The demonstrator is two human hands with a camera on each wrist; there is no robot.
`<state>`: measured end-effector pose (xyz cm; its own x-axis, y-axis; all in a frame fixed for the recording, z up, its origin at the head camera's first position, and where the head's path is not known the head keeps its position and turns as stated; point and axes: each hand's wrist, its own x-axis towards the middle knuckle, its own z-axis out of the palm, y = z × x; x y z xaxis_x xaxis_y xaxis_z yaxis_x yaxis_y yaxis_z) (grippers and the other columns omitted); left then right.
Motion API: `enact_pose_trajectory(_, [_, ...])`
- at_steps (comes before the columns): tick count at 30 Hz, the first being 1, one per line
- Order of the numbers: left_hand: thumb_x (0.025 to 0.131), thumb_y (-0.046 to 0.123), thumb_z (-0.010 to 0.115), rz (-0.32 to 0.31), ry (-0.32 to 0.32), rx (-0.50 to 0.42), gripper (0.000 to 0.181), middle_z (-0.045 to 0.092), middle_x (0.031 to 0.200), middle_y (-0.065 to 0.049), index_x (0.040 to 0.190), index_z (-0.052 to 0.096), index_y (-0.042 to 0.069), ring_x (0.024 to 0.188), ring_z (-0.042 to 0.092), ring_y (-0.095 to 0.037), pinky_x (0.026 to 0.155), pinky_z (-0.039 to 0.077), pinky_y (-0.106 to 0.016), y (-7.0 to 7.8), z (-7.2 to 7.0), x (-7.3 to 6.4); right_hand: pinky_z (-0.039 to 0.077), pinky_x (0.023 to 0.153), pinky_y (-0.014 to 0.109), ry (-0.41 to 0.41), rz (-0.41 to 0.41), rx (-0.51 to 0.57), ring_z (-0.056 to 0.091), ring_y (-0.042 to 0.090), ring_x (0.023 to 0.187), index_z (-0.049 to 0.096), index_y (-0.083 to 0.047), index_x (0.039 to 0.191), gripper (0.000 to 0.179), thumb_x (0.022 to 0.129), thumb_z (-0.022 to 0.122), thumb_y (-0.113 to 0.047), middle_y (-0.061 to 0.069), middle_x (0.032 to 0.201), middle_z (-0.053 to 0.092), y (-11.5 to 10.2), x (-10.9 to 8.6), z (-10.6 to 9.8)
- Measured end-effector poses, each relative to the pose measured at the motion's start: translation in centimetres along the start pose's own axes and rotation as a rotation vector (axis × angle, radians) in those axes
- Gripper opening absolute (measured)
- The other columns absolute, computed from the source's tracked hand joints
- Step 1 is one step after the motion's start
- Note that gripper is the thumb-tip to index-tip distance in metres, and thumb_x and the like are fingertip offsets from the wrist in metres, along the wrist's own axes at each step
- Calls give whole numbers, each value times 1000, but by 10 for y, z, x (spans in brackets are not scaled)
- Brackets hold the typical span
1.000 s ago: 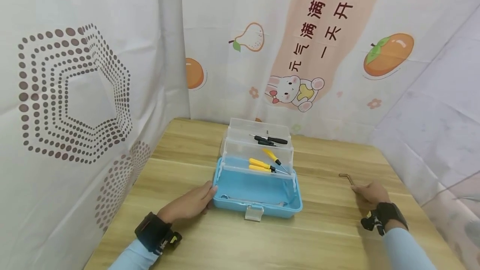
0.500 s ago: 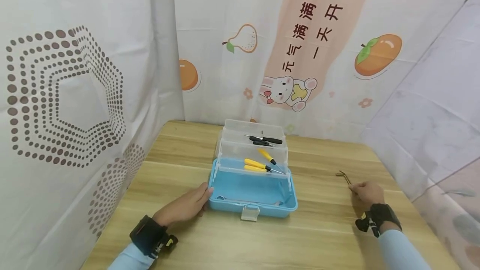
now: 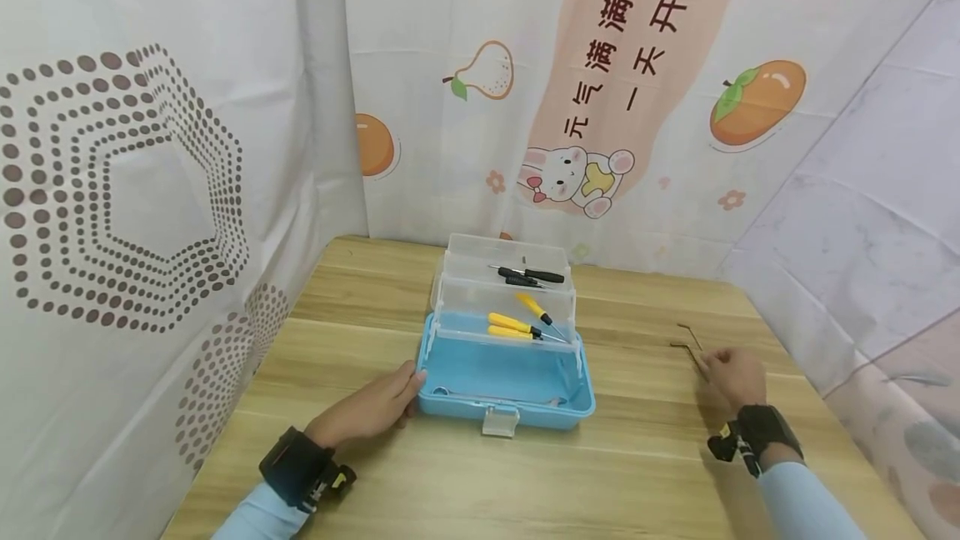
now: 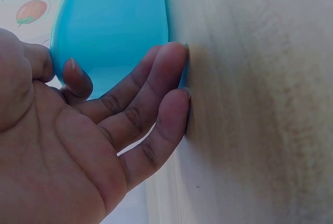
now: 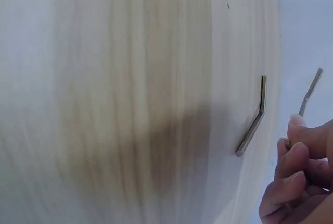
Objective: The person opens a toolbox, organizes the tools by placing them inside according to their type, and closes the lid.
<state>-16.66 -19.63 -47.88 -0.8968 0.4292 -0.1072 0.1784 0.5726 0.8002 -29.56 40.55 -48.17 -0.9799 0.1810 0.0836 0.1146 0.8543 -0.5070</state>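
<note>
A light-blue toolbox (image 3: 510, 415) stands unfolded on the table. My left hand (image 3: 372, 409) grips its left side, thumb at the rim and fingers curved against the outer wall; in the left wrist view some fingertips reach down to the tabletop. To the right of the box, my right hand (image 3: 737, 375) pinches an L-shaped hex key (image 5: 312, 88) between thumb and fingers, raised off the wood. A second hex key (image 5: 261, 112) lies on the table just beside that hand. The held key's lower end is hidden by the fingers.
Clear trays (image 3: 468, 294) rise behind the box, holding yellow-handled screwdrivers (image 3: 513, 323) and black-handled screwdrivers (image 3: 543, 276). A slim wrench-like tool (image 3: 498, 399) lies in the box bottom. The wooden table (image 3: 645, 473) meets printed curtains (image 3: 420, 40) at the back and sides.
The right hand has lifted one hex key away from the other, which stays on the table; earlier the two lay together at its fingertips. The left hand keeps its place on the toolbox.
</note>
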Motion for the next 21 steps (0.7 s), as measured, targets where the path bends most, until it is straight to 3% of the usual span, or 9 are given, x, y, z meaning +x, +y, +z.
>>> enact_pose_trajectory(10, [112, 51, 24, -5, 12, -7, 46, 59, 80, -5, 107, 50, 13, 65, 54, -18, 61, 43, -32, 1, 0, 0, 47, 61, 36, 32, 53, 19, 65, 41, 89, 67, 14, 113, 35, 103, 61, -19, 32, 107, 68, -11, -2, 1])
enact_pose_trajectory(21, [112, 52, 22, 10, 23, -10, 48, 60, 79, -5, 107, 50, 13, 65, 54, -18, 61, 44, -32, 2, 1, -1, 46, 59, 33, 111, -29, 36, 66, 42, 86, 68, 12, 109, 30, 102, 63, -17, 33, 104, 69, -18, -8, 6])
